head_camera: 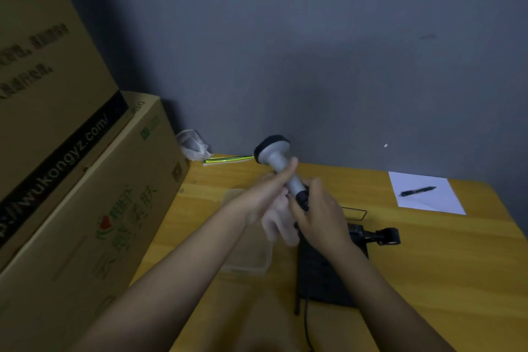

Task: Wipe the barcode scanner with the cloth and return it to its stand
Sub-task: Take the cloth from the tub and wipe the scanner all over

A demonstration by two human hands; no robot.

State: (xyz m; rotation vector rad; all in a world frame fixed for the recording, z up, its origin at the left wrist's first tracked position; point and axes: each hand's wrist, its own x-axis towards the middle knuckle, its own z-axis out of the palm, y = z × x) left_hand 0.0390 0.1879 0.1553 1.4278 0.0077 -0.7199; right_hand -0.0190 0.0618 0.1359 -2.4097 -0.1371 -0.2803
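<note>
Above a yellow wooden worktop (428,266), we hold the barcode scanner (281,164) tilted, its dark round head up and to the left, clear of the surface. Our right hand (320,217) is closed around the lower, dark end of the handle. Our left hand (267,194) presses a pale cloth (278,226) against the grey shaft, fingers laid along it; the cloth hangs blurred below the palm. The black stand (380,234) sits on the worktop just right of our right wrist, beside a dark flat device (323,277) with a cable trailing toward us. Under our left forearm lies a clear plastic container (248,260); we cannot tell what, if anything, is in it. Stacked cardboard boxes (71,180) fill the left side, shut. At the far right a pen (418,191) rests on a white sheet of paper (428,203). A crumpled clear bag (193,144) sits by the grey wall.
</note>
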